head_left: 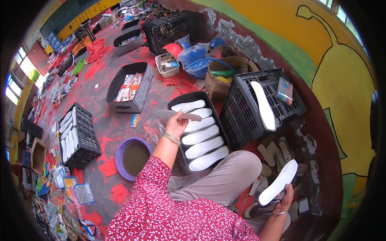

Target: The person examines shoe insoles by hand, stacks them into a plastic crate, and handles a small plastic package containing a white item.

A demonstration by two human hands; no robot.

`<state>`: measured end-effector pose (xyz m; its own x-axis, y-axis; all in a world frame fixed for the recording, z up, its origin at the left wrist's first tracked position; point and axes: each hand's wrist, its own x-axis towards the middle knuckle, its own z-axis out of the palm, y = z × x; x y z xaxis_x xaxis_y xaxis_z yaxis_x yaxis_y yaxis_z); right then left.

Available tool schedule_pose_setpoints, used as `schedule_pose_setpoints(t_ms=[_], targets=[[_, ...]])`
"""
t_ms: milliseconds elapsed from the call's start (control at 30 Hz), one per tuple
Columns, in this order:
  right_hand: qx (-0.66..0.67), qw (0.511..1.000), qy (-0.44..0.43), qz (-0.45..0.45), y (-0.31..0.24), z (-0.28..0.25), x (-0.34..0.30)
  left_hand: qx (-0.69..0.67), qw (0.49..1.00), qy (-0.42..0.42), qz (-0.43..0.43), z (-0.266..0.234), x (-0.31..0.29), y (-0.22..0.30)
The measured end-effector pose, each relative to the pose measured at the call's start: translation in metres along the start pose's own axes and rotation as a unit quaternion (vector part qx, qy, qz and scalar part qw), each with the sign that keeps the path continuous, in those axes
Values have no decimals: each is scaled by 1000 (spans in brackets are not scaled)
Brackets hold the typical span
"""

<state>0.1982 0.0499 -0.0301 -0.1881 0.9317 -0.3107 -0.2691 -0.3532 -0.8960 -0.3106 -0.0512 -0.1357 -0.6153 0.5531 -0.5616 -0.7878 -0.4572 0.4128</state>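
Observation:
My left hand (175, 125) grips a grey-sided insole (167, 114), held nearly flat above a dark bin (191, 97). Inside that bin, several white insoles (201, 137) lie in a row, side by side. Over at the lower right, my right hand (284, 198) is closed on a white insole (279, 181), tilted with its white face up. Below and around it, loose insoles (266, 156) are heaped on the floor beside my bent knee. Another white insole (263, 106) lies on top of an upturned black crate (245, 94), beside a pack of coloured sticks (284, 91).
A purple basin (120, 164) of murky liquid stands left of my arm. Further left is a black crate (86, 140) of white insoles. A checked bin (138, 102) with packets, a white basket (171, 73) and a cardboard box (215, 86) stand beyond. Litter covers the far left floor.

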Motion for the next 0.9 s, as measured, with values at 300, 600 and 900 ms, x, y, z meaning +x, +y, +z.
schedule_pose_setpoints(t_ms=[300, 600, 900], targets=[[-33, 999, 15, 27, 12, -2, 24, 98, 995, 21, -16, 8, 83, -54], [-74, 996, 32, 44, 14, 11, 34, -44, 997, -61, 35, -25, 82, -61], [-111, 991, 24, 67, 16, 12, 41, -13, 992, 122, -26, -63, 140, -83]])
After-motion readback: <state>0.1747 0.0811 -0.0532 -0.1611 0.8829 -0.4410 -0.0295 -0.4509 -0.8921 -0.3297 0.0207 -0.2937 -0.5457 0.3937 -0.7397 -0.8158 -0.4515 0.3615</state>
